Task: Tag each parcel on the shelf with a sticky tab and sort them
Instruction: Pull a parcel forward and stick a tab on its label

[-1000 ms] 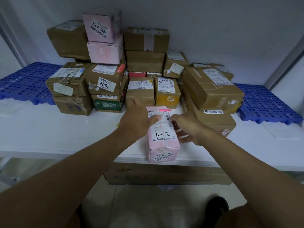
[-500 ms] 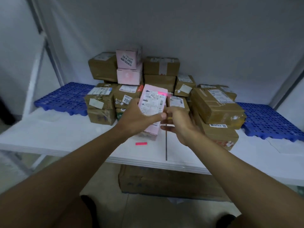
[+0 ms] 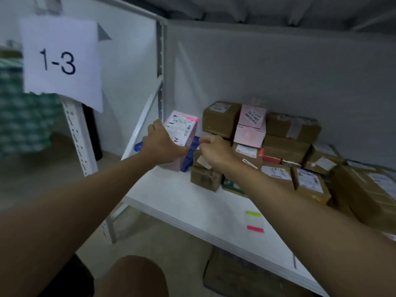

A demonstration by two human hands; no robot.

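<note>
The pink parcel (image 3: 179, 133) that lay flat at the front edge of the shelf (image 3: 188, 202) a second ago is now up off it and carried well to the left end, held upright in front of the blue plastic pallet (image 3: 190, 154). The left hand (image 3: 162, 144) grips it round its near side, thumb and fingers wrapped on the box, label facing out. A pink sticky tab (image 3: 191, 119) sits on its top corner, so the tagging of this one looks done and the sorting has begun. The right hand (image 3: 215, 150), which was on the parcel half a second ago, has come away and hangs just beside it, fingers loosely curled; I cannot tell whether it pinches anything. The view has swung left with the move, and a paper sign reading 1-3 (image 3: 61, 61) now shows on the rack post, while the parcel's label bears a handwritten mark ending in 2, so I judge it is headed for a place on this side. The stack of brown and pink parcels (image 3: 278, 146) waits untouched to the right, and two spare tabs, a green tab (image 3: 254, 213) and a second pink tab (image 3: 255, 228), lie on the shelf front, near the right forearm
</note>
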